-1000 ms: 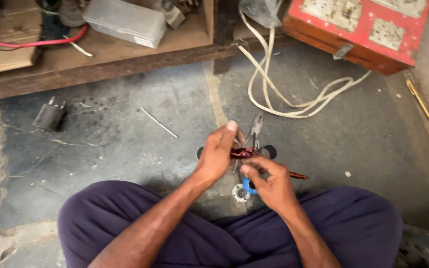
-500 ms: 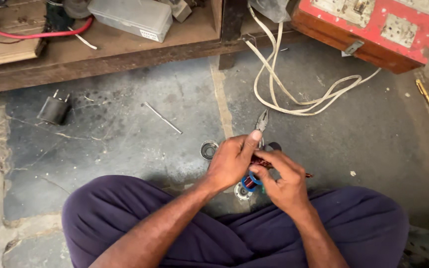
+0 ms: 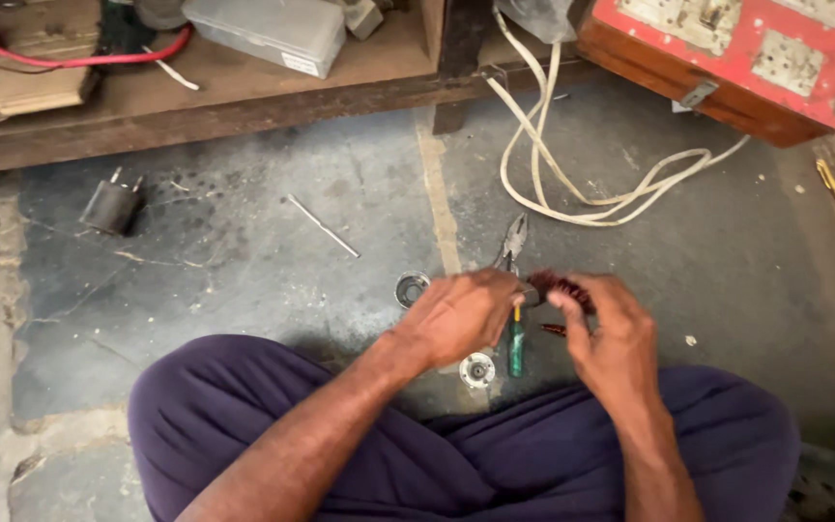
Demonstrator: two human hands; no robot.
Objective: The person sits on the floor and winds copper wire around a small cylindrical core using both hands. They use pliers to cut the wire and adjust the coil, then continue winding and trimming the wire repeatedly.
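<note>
From the head camera, the left hand [image 3: 461, 314] and right hand [image 3: 611, 338] both close their grip on a small reddish wire coil [image 3: 558, 285] above the floor [image 3: 244, 251]. Pliers [image 3: 512, 240] and a green screwdriver [image 3: 516, 346] lie just beside them.
</note>
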